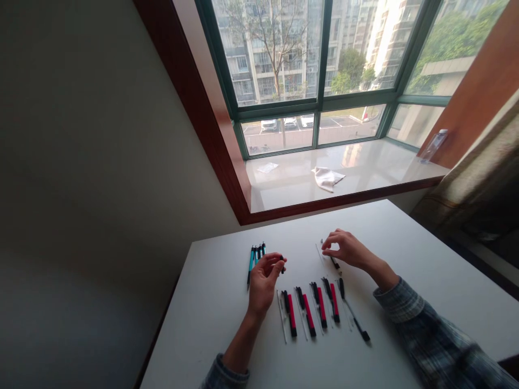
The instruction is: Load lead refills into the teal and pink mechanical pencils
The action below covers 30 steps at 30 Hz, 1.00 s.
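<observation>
My left hand (265, 275) pinches a small black pen part (283, 263) between thumb and fingers, above the white table (194, 324). Beside it lie several teal pens (252, 258) in a group, partly behind the hand. My right hand (344, 248) hovers at the back right with thumb and fingers curved and apart; nothing shows between them. Just below it are a dark pen part (334, 263) and a thin clear tube (320, 252). Nearer me is a row of red barrels (292, 316), black parts (300, 297) and thin refills (281, 317). A dark slender piece (357, 319) ends the row.
Behind the table, a windowsill (292, 189) holds a crumpled white cloth (327, 178), a small clear packet (268, 168) and a clear bottle (434, 146). A curtain (466, 178) hangs at the right. A wall (101, 162) stands at the left.
</observation>
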Each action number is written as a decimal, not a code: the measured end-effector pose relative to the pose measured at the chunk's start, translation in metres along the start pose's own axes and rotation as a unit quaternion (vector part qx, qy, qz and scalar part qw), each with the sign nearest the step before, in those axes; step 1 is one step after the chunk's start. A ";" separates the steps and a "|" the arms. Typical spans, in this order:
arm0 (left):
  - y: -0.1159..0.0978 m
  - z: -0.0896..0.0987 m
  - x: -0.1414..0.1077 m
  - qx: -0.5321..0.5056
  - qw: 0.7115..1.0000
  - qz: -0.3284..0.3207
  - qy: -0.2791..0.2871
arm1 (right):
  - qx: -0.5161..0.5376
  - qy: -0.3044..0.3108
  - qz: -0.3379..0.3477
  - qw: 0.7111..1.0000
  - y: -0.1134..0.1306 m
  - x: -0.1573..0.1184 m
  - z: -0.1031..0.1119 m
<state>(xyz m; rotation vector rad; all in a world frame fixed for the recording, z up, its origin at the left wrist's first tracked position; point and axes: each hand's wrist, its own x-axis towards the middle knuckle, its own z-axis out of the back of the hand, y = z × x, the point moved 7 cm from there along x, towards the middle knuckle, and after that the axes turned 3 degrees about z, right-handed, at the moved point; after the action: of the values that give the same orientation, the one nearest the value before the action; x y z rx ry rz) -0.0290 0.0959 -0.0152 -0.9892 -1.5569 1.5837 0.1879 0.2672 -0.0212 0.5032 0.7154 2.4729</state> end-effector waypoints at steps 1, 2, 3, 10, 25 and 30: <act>-0.001 0.000 0.000 0.001 1.000 -0.002 -0.001 | -0.003 0.006 -0.007 1.000 0.001 -0.001 -0.002; -0.001 0.000 -0.001 -0.001 1.000 -0.002 0.001 | -0.006 0.009 -0.014 1.000 0.002 -0.001 -0.003; 0.000 -0.001 -0.001 -0.004 1.000 0.000 0.004 | -0.010 0.012 -0.020 1.000 0.002 -0.002 -0.004; 0.009 0.001 0.000 -0.051 0.998 0.038 0.000 | -0.027 -0.019 -0.026 0.999 -0.006 -0.002 0.004; 0.002 -0.006 -0.004 -0.020 0.999 0.036 0.019 | -0.021 -0.140 -0.088 0.986 -0.025 0.001 0.006; 0.000 -0.005 -0.005 0.008 1.000 0.014 0.010 | -0.009 -0.134 -0.096 0.986 -0.023 0.010 -0.004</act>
<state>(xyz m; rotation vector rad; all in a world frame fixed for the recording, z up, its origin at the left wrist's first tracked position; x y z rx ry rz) -0.0222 0.0937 -0.0151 -1.0202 -1.5201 1.5981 0.1868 0.2882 -0.0357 0.7103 0.6016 2.1778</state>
